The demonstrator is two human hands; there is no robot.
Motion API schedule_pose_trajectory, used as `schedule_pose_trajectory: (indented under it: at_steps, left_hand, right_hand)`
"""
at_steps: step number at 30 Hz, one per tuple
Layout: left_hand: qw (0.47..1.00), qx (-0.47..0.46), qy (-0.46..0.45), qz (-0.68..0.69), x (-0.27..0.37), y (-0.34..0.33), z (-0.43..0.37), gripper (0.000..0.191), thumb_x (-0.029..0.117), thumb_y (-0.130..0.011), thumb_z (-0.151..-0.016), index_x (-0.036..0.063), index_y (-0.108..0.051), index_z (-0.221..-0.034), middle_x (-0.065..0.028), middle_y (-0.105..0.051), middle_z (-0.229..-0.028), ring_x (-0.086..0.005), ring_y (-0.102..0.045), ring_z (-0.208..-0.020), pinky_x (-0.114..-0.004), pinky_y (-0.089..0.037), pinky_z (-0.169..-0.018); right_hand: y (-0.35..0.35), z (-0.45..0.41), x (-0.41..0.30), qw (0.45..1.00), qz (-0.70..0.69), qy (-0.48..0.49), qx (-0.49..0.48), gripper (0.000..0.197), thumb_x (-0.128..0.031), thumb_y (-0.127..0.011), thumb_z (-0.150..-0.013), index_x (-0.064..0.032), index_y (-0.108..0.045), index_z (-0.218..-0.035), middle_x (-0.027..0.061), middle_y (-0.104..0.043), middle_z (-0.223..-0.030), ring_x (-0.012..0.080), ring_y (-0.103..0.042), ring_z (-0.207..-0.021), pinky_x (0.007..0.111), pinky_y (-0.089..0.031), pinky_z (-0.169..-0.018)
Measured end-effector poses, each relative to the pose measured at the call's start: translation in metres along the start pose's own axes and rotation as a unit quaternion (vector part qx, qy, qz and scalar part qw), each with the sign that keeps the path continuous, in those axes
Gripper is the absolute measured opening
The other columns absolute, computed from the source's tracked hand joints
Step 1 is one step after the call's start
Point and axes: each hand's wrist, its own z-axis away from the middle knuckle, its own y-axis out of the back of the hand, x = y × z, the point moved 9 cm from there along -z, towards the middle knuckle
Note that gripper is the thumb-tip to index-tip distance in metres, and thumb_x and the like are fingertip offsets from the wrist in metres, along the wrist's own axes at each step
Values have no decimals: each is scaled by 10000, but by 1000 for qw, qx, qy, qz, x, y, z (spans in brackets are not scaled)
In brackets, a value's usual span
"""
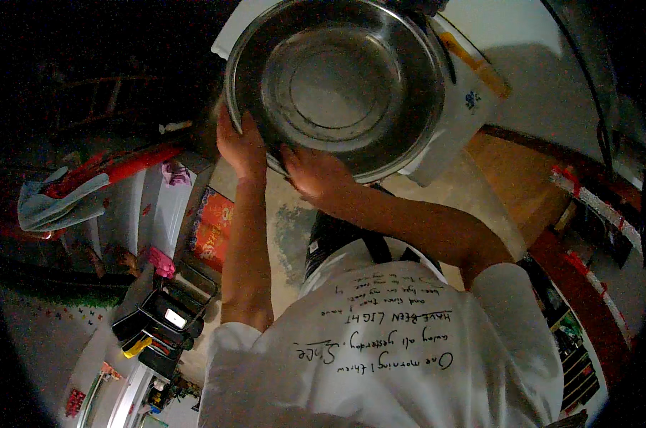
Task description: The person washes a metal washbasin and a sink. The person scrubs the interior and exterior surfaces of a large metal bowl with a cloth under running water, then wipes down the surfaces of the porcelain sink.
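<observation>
A large round stainless steel basin (333,80) is in front of me at the top of the view, its inside facing the camera. My left hand (241,142) grips the basin's rim at its lower left side, with the thumb over the edge. Beside it, my right hand (315,168) is at the near rim, its fingers over the inner edge; whether they close around the rim is hard to tell. Some liquid may lie in the basin, but the dim light leaves this unclear. Under and behind the basin shows a white surface (446,134) bearing a small blue mark.
A red mat (213,230) with writing lies on the floor at left. Nearby stand a black container (162,315) and a pink cloth (162,262). A brown board or box side (510,182) is at right, with shelves of goods (574,353) lower down.
</observation>
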Motion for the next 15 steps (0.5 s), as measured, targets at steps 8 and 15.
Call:
schedule_pose_trajectory:
  at_steps: [8, 15]
  left_hand:
    - [998, -29, 24, 41, -15, -14, -28, 381, 156, -646, -890, -12, -601, -1229, -196, -645, -1170, -313, -625, -1083, -374, -472, -938]
    - [987, -44, 154, -13, -26, 6, 20, 401, 205, -631, -912, -41, -587, -1227, -201, -654, -1118, -314, -635, -1043, -368, -483, -892]
  right_hand:
    - [56, 89, 102, 950, 249, 127, -142, 462, -251, -632, -826, -51, -544, -1233, 141, -625, -1137, 311, -642, -974, 423, -545, -814]
    - [-16, 46, 20, 984, 49, 11, -172, 504, -260, -629, -870, 11, -504, -1276, 191, -622, -1147, 350, -620, -1019, 413, -518, -872]
